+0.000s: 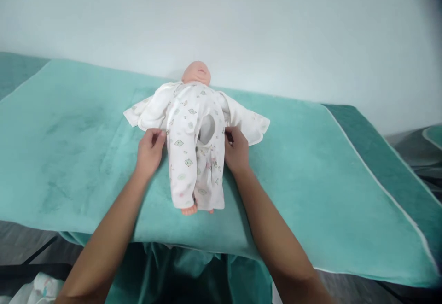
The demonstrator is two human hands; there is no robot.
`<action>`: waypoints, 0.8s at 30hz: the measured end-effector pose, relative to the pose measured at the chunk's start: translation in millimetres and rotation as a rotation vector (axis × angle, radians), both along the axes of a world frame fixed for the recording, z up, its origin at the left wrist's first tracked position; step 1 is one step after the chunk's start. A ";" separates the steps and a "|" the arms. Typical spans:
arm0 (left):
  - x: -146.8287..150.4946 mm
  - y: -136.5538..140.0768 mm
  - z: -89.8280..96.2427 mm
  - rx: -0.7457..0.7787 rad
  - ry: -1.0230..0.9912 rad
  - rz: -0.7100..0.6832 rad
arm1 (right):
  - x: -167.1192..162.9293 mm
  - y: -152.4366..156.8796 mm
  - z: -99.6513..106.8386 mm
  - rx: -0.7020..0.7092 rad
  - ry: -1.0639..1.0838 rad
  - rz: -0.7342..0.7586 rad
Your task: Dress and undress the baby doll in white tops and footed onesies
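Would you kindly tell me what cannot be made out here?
All in the head view:
Baby doll: arms hidden by the white sleeves.
Its feet: mostly covered by the leg cuffs.
Left hand and right hand: grip on the printed outfit too small to judge.
Cloth, lower left: cut off by the bottom edge.
Dark shape: blurred, cut off by the right edge.

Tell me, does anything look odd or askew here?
Yes: on the doll, the printed trousers look askew, their oval opening off-centre toward the right hand. The green cover has darker patches; stain or brushed pile, I can't tell.
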State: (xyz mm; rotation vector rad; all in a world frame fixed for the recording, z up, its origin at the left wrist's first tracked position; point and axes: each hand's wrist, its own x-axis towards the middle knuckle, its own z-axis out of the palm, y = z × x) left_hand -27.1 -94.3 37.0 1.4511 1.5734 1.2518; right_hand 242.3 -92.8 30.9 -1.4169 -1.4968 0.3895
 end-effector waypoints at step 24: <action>8.9 -182.8 -1.3 0.487 0.302 -0.239 | -86.2 -179.1 13.6 0.138 -0.298 0.174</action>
